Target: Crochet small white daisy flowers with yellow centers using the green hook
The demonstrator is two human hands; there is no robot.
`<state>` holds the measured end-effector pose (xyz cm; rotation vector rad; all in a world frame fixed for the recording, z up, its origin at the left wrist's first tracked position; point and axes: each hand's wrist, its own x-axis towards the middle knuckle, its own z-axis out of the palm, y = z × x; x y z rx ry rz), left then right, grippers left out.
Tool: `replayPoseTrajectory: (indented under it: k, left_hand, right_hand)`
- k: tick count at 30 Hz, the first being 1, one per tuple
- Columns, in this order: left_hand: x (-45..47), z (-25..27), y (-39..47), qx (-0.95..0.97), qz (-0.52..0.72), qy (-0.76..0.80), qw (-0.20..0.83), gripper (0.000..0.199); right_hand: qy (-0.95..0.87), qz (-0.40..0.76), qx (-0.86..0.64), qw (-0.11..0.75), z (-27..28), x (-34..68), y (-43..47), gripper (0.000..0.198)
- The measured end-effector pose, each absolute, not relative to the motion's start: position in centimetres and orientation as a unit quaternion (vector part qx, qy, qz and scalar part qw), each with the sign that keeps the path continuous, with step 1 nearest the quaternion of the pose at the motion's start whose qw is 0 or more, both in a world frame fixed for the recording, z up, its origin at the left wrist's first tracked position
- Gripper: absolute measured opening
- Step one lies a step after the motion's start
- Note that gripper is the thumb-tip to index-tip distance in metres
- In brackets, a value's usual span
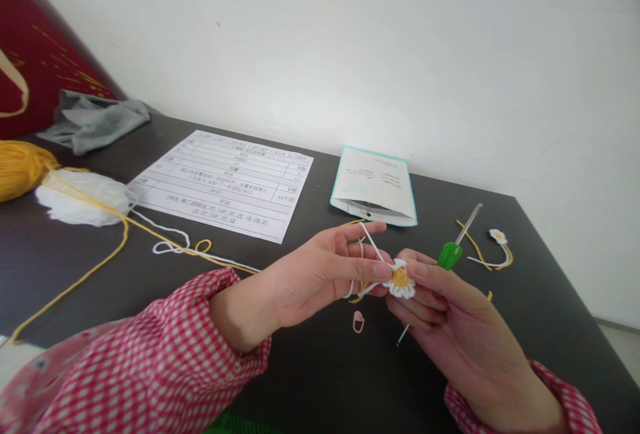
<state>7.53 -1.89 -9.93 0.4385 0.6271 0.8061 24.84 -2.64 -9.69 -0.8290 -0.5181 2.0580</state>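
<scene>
A small crocheted flower (401,279), white petals round a yellow centre, is pinched between both hands above the dark table. My left hand (327,267) grips its left edge with thumb and fingers, and white yarn (373,242) runs from the flower over the raised index finger. My right hand (445,307) holds the flower's right edge between thumb and finger. That same hand also keeps a crochet hook (451,254) with a green handle; its thin metal tip sticks out below the fingers. A pink stitch marker (358,322) lies on the table beneath the hands.
White yarn ball (83,197) and yellow yarn ball (23,171) lie at left, strands trailing to my hands. A printed sheet (220,184), white packet (374,184), grey cloth (100,121) and red bag (45,54) stand behind. Another small flower (498,237) lies at right.
</scene>
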Motion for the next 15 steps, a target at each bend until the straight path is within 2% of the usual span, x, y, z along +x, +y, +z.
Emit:
replayPoseTrajectory:
  k: [15]
  left_hand:
    - [7.63, -9.88, -1.82, 0.216, 0.394, 0.289, 0.845, 0.063]
  right_hand:
    - [-0.224, 0.814, -0.330, 0.423, -9.51, 24.68, -2.74, 0.025]
